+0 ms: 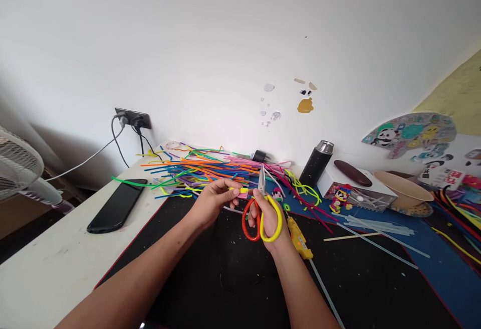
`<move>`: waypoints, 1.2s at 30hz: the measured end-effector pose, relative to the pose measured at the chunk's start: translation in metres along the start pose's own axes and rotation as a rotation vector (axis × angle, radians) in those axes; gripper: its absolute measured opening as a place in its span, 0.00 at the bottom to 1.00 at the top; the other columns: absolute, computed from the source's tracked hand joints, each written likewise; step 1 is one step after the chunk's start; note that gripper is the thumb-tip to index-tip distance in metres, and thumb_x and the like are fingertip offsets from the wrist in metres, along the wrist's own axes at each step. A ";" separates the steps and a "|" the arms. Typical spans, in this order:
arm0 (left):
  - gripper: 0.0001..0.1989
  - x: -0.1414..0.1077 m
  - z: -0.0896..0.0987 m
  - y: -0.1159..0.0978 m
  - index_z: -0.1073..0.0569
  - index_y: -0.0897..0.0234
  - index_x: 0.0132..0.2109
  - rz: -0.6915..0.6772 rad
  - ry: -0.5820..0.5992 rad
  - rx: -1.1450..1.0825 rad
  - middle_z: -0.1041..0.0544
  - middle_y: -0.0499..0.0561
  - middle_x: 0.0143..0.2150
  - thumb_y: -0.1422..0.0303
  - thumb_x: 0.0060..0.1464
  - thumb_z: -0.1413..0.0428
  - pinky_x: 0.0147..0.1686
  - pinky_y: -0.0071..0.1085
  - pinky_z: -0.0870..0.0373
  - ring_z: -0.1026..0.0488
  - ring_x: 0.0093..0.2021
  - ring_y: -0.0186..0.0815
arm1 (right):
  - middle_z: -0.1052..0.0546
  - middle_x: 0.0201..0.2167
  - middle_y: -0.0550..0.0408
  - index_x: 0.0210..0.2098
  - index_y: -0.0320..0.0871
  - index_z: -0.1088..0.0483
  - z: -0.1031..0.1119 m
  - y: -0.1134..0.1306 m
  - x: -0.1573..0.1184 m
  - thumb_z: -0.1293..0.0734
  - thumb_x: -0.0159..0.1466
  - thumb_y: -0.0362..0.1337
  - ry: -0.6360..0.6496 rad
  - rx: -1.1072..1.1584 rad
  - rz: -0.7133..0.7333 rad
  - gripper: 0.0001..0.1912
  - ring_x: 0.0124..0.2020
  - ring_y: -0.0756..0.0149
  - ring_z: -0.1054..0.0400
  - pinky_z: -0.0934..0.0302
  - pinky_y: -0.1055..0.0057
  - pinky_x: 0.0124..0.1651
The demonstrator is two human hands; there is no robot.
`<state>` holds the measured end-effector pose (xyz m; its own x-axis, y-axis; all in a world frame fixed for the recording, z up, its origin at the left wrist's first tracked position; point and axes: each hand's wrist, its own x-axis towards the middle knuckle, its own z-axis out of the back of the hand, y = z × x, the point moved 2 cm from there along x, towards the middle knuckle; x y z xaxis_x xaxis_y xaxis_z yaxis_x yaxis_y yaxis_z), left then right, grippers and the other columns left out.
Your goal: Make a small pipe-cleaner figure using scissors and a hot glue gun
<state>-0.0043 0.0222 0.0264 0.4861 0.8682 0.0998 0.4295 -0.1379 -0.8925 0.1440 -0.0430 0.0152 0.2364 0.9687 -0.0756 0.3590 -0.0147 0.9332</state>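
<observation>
My left hand pinches a small yellow and pink piece, fuzzy like pipe cleaner, between thumb and fingertips. In my right hand is a pair of scissors with one red and one yellow handle loop. Their blades point up and away, looking closed together. The right fingertips come close to the small piece; whether they touch it I cannot tell. Both hands are above the black mat. Behind them lies a wide heap of coloured pipe cleaners.
Right of my right hand lies a yellow glue gun. Beyond are a black flask, a small colourful figure, a white box and clear glue sticks. A black phone lies left; a fan stands beside the table.
</observation>
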 end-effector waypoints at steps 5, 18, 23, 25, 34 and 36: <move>0.15 0.000 0.001 0.003 0.19 0.68 0.35 0.045 0.030 -0.056 0.23 0.48 0.30 0.64 0.45 0.25 0.25 0.24 0.31 0.28 0.25 0.28 | 0.34 0.15 0.64 0.26 0.44 0.35 -0.001 -0.001 -0.001 0.25 0.60 0.57 0.021 -0.026 -0.001 0.25 0.13 0.73 0.39 0.48 0.76 0.17; 0.14 0.000 0.002 0.005 0.19 0.68 0.36 0.068 0.033 -0.090 0.24 0.48 0.28 0.65 0.46 0.26 0.24 0.22 0.33 0.28 0.25 0.28 | 0.33 0.15 0.64 0.27 0.43 0.34 -0.003 -0.001 -0.003 0.26 0.61 0.57 0.057 0.021 -0.038 0.25 0.13 0.73 0.39 0.48 0.77 0.18; 0.14 0.000 0.003 0.005 0.19 0.67 0.36 0.063 0.038 -0.082 0.23 0.48 0.29 0.65 0.46 0.26 0.25 0.22 0.32 0.28 0.25 0.28 | 0.33 0.15 0.63 0.24 0.44 0.35 -0.004 -0.001 -0.004 0.25 0.59 0.58 0.053 0.009 -0.045 0.27 0.13 0.73 0.40 0.49 0.76 0.17; 0.13 0.000 0.003 0.005 0.19 0.67 0.36 0.064 0.059 -0.084 0.23 0.49 0.28 0.65 0.47 0.26 0.25 0.23 0.32 0.28 0.25 0.28 | 0.33 0.15 0.63 0.24 0.44 0.36 -0.005 -0.002 -0.005 0.26 0.60 0.58 0.085 -0.004 -0.038 0.27 0.13 0.73 0.39 0.48 0.76 0.17; 0.13 -0.001 0.001 0.005 0.19 0.67 0.34 0.081 0.074 -0.104 0.23 0.49 0.26 0.66 0.46 0.26 0.24 0.23 0.33 0.28 0.25 0.29 | 0.34 0.15 0.64 0.24 0.43 0.35 -0.009 0.000 -0.007 0.25 0.59 0.57 0.147 0.118 -0.120 0.26 0.13 0.75 0.40 0.48 0.77 0.17; 0.13 -0.001 0.001 0.005 0.20 0.67 0.34 0.085 0.073 -0.112 0.23 0.49 0.26 0.65 0.46 0.26 0.25 0.22 0.33 0.28 0.25 0.29 | 0.34 0.15 0.64 0.25 0.43 0.35 -0.010 0.002 -0.007 0.24 0.59 0.57 0.146 0.148 -0.139 0.26 0.13 0.74 0.40 0.48 0.77 0.17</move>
<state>-0.0033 0.0204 0.0215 0.5763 0.8150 0.0612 0.4646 -0.2651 -0.8449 0.1340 -0.0478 0.0207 0.0464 0.9894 -0.1378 0.5099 0.0952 0.8550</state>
